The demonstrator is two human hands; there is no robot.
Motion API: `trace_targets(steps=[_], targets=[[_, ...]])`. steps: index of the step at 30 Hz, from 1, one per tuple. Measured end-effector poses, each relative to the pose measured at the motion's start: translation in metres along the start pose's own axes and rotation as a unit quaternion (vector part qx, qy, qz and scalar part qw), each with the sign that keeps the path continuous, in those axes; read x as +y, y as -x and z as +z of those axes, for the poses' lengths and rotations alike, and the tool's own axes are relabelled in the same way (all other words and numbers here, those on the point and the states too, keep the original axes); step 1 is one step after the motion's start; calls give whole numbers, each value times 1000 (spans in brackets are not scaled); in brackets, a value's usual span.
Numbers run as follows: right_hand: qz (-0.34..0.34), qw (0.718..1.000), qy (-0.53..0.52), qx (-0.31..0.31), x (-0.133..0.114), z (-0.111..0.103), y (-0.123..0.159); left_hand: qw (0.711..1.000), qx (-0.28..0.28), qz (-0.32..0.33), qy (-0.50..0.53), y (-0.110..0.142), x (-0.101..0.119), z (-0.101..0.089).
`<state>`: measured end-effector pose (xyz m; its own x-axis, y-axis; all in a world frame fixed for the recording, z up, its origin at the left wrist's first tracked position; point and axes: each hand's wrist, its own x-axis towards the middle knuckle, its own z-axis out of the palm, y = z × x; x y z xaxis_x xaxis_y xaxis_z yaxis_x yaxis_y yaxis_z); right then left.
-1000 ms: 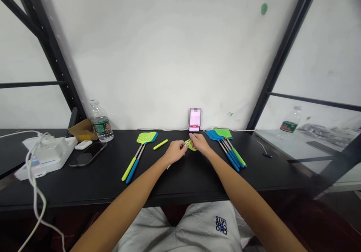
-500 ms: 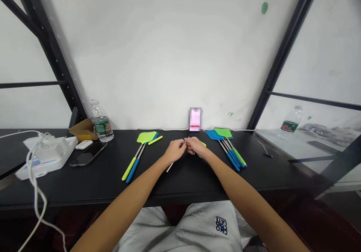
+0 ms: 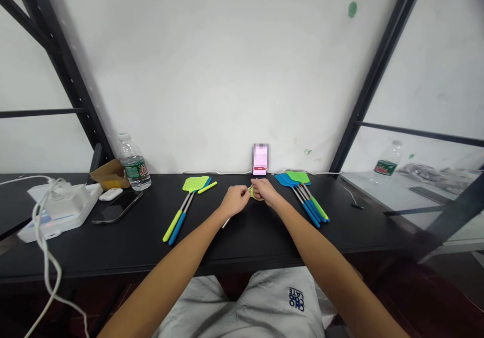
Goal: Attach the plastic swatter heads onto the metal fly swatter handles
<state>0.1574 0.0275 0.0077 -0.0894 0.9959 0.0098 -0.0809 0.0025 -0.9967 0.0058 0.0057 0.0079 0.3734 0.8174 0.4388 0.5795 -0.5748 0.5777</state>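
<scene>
My left hand [image 3: 235, 200] is closed around a thin metal rod [image 3: 226, 222], whose bare lower end pokes out below the wrist. Fingers curled, my right hand [image 3: 265, 192] grips the upper end of this fly swatter, close to its yellow-green head [image 3: 257, 198]. Most of that head is hidden by the right hand. The two hands nearly touch above the black table. To the left lie a yellow-green swatter [image 3: 194, 183] and a blue-handled swatter [image 3: 177, 228], side by side. A loose yellow-green handle sleeve [image 3: 207, 187] rests beside their heads.
Several blue and green swatters [image 3: 298, 179] lie fanned at right on the black table [image 3: 151, 252]. At left are a water bottle [image 3: 134, 164], a cardboard box [image 3: 110, 174], a dark phone [image 3: 118, 207], a white case [image 3: 111, 194] and a power strip [image 3: 71, 214]. A lit phone [image 3: 260, 159] leans on the wall.
My right hand has turned and shifted slightly up; more of the yellow-green head now shows beneath it. A small gap has opened between the hands. The view has moved slightly.
</scene>
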Motion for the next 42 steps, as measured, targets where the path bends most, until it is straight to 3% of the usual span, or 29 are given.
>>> trace_targets(steps=[7,13,18,23,27,34,42], targets=[[-5,993,-42,106,-10,-45,-11,998,-55,33,26,4,5,1],[-36,990,-56,128,-13,-68,-11,996,-85,27,27,6,11,-2],[-53,992,-42,105,-14,-59,-5,998,-53,30,11,11,7,-3],[-7,999,15,-28,-4,-34,2,999,-32,28,-17,10,4,2],[-9,996,36,-82,2,-15,8,999,-27,10,-43,9,3,2],[-19,1000,9,-19,-2,-7,6,997,-19,28,-67,4,3,0],[-22,1000,2,2,-5,-11,3,996,-19,43,-70,-1,5,-1]])
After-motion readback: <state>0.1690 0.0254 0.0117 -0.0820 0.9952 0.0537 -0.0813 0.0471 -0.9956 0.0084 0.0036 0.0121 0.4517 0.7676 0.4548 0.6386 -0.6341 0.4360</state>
